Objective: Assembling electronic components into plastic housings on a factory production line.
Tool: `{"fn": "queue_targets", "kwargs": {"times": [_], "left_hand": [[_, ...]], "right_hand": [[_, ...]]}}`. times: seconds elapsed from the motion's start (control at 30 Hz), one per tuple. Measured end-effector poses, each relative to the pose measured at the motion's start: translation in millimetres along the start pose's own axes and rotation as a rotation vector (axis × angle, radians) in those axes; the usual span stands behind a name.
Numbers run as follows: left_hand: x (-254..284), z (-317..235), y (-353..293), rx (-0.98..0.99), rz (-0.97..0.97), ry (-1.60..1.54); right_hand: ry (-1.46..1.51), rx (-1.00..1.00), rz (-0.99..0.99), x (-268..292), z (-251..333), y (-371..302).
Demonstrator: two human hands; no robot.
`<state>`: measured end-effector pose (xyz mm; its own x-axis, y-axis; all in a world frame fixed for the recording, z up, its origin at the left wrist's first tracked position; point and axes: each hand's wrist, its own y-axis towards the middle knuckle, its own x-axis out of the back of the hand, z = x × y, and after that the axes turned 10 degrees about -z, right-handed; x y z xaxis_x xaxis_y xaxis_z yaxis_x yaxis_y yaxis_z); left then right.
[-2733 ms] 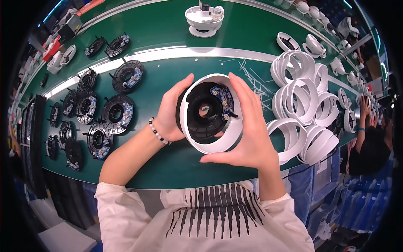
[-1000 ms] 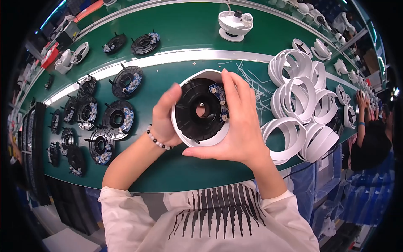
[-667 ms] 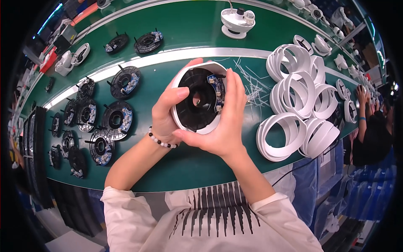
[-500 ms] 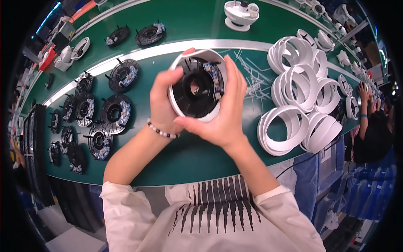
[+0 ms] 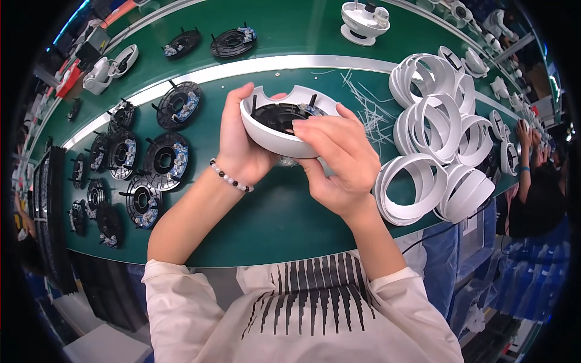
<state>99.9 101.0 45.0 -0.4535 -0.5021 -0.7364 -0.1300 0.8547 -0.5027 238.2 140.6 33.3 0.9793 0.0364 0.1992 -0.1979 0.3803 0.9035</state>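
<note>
Between my hands, above the green table, is a white round housing (image 5: 275, 142) tilted so its cut-out rim faces away. Inside it sits a black disc (image 5: 275, 116) with upright posts and a blue circuit board (image 5: 311, 111) along its right side. My left hand (image 5: 239, 136), with a beaded bracelet at the wrist, grips the housing's left side and underside. My right hand (image 5: 342, 157) holds the near right rim, its fingers reaching over the edge onto the disc and its thumb below. Something clear shows beneath the housing, too small to name.
Several black discs with circuit boards (image 5: 166, 160) lie at the left. White rings (image 5: 414, 187) stand stacked at the right, beside a heap of thin white strips (image 5: 372, 112). Beyond a pale rail are two more discs (image 5: 233, 42) and a white device (image 5: 365, 23). Another person (image 5: 535, 181) works far right.
The housing has tipped from facing me to lying nearly level. My right hand has shifted from its right side to the near rim, fingers now over the disc.
</note>
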Motion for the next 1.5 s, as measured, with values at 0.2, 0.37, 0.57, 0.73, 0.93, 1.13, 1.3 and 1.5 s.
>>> {"fn": "queue_targets", "kwargs": {"times": [0.2,0.37,0.57,0.73,0.93,1.13,1.3,1.5], "left_hand": [[8,-18,2,0.003,-0.004,0.748],[17,-13,13,-0.197,0.122,0.811],[-10,-12,41,-0.157,0.043,0.761],[-50,-58,116,-0.523,-0.138,0.947],[-72,-50,243,-0.425,-0.203,0.827],[-97,-68,248,-0.586,-0.256,1.573],[-56,-137,242,-1.172,-0.475,2.054],[-19,-136,255,-0.894,-0.532,2.169]], "right_hand": [[-0.074,0.026,0.156,23,-2,3],[-0.156,0.131,0.189,32,3,-10],[-0.253,0.013,0.204,54,14,-8],[-0.204,-0.086,0.222,135,42,-14],[-0.568,-0.408,0.455,150,34,-38],[-0.524,-0.391,0.451,150,17,-56],[-0.559,-0.416,0.333,154,36,-47],[-0.511,-0.454,0.275,154,30,-57]]}}
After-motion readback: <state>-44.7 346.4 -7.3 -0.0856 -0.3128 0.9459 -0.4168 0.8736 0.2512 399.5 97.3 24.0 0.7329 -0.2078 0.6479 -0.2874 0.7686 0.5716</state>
